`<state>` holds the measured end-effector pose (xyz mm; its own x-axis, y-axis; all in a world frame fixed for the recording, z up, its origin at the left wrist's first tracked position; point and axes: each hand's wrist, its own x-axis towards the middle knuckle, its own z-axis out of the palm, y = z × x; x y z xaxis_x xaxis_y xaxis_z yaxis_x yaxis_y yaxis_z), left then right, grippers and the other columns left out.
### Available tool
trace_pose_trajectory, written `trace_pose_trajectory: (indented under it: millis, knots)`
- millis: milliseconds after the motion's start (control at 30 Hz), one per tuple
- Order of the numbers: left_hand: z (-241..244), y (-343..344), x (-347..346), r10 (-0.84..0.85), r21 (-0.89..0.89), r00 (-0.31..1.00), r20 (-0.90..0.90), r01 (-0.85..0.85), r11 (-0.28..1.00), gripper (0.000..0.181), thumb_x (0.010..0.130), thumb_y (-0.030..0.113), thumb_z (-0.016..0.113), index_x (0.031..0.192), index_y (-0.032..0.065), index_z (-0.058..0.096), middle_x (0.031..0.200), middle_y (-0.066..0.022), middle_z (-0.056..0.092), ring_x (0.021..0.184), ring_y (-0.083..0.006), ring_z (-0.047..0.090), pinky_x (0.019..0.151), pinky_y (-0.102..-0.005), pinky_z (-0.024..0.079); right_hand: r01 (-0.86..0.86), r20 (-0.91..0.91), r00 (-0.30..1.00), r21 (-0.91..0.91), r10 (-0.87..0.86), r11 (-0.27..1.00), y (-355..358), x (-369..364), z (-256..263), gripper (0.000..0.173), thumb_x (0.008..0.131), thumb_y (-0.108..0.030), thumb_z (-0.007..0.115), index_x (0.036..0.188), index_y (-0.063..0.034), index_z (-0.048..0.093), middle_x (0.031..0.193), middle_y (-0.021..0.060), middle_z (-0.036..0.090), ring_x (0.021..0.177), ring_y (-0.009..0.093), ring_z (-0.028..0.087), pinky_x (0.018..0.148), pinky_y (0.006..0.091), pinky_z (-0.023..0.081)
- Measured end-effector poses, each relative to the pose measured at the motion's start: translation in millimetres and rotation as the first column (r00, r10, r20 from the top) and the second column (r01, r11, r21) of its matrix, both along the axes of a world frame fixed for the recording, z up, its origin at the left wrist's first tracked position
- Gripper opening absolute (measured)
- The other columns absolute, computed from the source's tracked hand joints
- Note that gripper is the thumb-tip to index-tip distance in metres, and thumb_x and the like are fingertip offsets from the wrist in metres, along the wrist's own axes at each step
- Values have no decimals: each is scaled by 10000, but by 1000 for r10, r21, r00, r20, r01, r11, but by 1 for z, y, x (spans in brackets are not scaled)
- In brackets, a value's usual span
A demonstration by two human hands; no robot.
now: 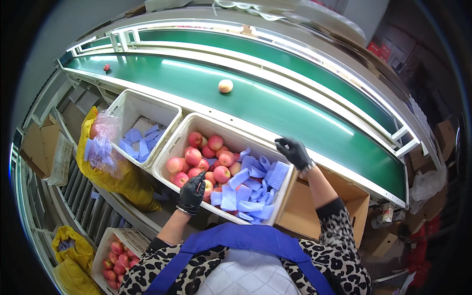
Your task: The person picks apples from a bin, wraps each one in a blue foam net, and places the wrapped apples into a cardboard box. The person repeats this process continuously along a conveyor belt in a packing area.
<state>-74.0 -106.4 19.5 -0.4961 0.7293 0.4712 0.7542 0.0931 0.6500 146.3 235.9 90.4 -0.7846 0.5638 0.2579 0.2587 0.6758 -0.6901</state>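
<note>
My left hand [192, 194], in a black glove, is over the near side of a white plastic crate [166, 153]. Its fingertips are beside a pale red apple [207, 187]; whether they grip it is unclear. Red apples [222, 174] fill the crate's left and middle, and blue foam net sleeves [254, 191] lie over the right part. Above the crate's far right corner, by the white conveyor rail [254, 130], is my right hand [296, 154], also black-gloved. Its fingers are curled, with a small white patch showing among them. I cannot tell if they hold anything.
A green conveyor belt [191, 79] runs beyond the crate, carrying a pale apple [225, 86] and a small red apple [106, 68]. Leftward are a second crate [147, 99] with foam sleeves and a yellow sack [125, 188]. An open cardboard box [302, 217] stands right.
</note>
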Motion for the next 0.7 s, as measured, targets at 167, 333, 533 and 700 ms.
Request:
trace_pose_trajectory:
  millis: [167,333,533,700]
  knots:
    - [-16,-23,-86,-23,-140,997,-75,12,990,304,918,151,531,1188,36,612,987,-176,667,894,-327,642,798,-422,511,38,107,991,328,-77,944,100,-202,-32,796,792,-363,742,1440,-109,355,1476,237,324,1374,377,308,1126,424,290]
    - [-40,-27,-103,-13,-201,976,-219,-32,979,330,875,182,574,1184,73,614,942,-105,656,855,-273,630,740,-397,514,359,291,863,220,-412,907,181,-316,-39,977,671,-543,782,1448,-131,358,1525,266,154,1334,419,359,1055,404,398]
    - [-37,-34,-105,-3,-221,987,-161,-33,975,354,836,177,605,1174,73,623,984,-92,648,881,-263,621,755,-386,509,408,404,726,400,-557,821,158,-365,-57,701,638,-439,796,1216,-97,596,1030,212,671,1004,329,648,890,418,509]
    - [-32,-33,-113,-101,-251,977,-187,52,967,351,826,198,609,1156,80,628,983,-93,655,882,-262,629,740,-385,519,-51,-234,970,93,71,994,83,-346,-62,464,688,-262,812,1054,-57,613,913,162,648,885,279,629,827,384,514]
